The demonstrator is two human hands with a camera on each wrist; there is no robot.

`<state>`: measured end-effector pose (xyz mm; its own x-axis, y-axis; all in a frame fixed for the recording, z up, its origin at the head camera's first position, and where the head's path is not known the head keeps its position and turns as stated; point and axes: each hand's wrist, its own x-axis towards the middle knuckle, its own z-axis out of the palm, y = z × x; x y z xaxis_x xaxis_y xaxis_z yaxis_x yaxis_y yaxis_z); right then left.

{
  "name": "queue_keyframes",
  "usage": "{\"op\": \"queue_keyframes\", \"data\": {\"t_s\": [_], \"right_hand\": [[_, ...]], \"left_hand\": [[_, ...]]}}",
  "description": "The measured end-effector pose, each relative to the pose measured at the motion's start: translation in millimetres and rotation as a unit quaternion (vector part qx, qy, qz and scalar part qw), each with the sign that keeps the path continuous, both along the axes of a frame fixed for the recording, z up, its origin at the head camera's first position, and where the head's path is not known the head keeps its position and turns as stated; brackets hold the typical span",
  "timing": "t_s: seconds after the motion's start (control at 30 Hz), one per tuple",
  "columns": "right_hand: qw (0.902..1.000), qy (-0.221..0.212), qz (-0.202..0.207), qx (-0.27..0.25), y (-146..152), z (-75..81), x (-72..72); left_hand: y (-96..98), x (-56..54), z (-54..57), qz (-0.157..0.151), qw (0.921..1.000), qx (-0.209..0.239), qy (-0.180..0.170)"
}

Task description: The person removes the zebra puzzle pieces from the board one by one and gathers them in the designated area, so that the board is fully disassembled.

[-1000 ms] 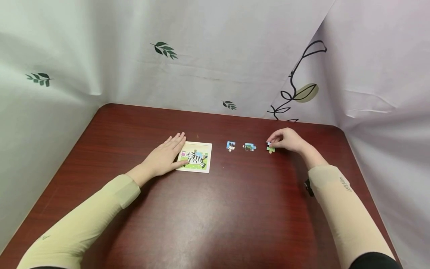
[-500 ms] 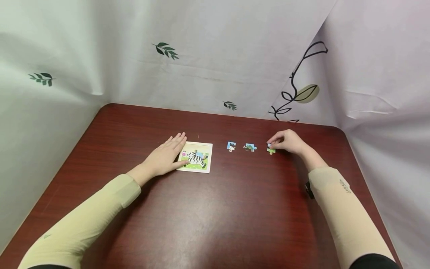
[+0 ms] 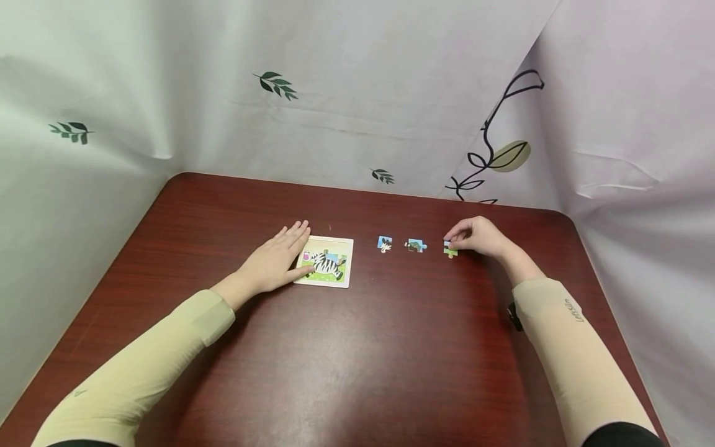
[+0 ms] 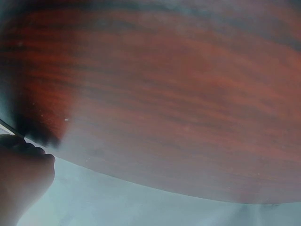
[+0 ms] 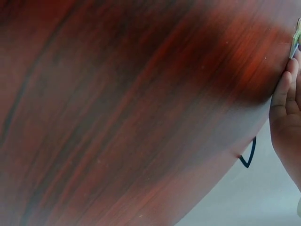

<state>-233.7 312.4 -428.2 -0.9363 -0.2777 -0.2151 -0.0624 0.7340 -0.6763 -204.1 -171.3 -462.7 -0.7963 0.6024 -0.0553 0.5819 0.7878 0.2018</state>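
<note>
My left hand (image 3: 274, 261) lies flat with straight fingers over the left edge of a square jigsaw board (image 3: 329, 284) with a pale border. A zebra on green grass shows in the board, and its upper part is bare. At the right, my right hand (image 3: 479, 236) pinches a blue and green puzzle piece (image 3: 450, 251) between thumb and fingers, at the tabletop. The fingers partly cover this piece. Between board and right hand lie two more pieces: a zebra-head piece (image 3: 385, 243) and a blue piece with dark green (image 3: 416, 246). In the right wrist view, a sliver of the pinched puzzle piece (image 5: 296, 40) shows.
The dark red wooden table (image 3: 346, 360) has rounded far corners. A white curtain (image 3: 335, 112) with leaf prints hangs behind it and along both sides. The left wrist view holds mostly tabletop (image 4: 164, 94).
The right hand and its puzzle piece have shifted very slightly toward me. The left hand, board and two loose pieces stay as they were, apart from a slight camera shift.
</note>
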Motion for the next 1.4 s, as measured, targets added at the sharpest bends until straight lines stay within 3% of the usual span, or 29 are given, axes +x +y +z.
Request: {"op": "queue_keyframes", "data": {"t_s": [0.33, 0.6, 0.9, 1.4], "right_hand": [[1.0, 0.008, 0.002, 0.004, 0.9, 0.6, 0.8], [0.9985, 0.046, 0.028, 0.01, -13.9, 14.1, -4.1], [0.9939, 0.053, 0.097, -0.008, -79.6, 28.3, -12.7], [0.9767, 0.045, 0.198, -0.069, -198.0, 20.3, -16.7]], "left_hand": [[-0.6, 0.7, 0.3, 0.001, 1.0, 0.001, -0.001], [-0.8, 0.5, 0.3, -0.001, 1.0, 0.002, 0.0], [-1.9, -0.4, -1.3, -0.004, 1.0, 0.003, -0.004], [-3.0, -0.4, 0.0, 0.002, 0.9998, 0.004, -0.019]]}}
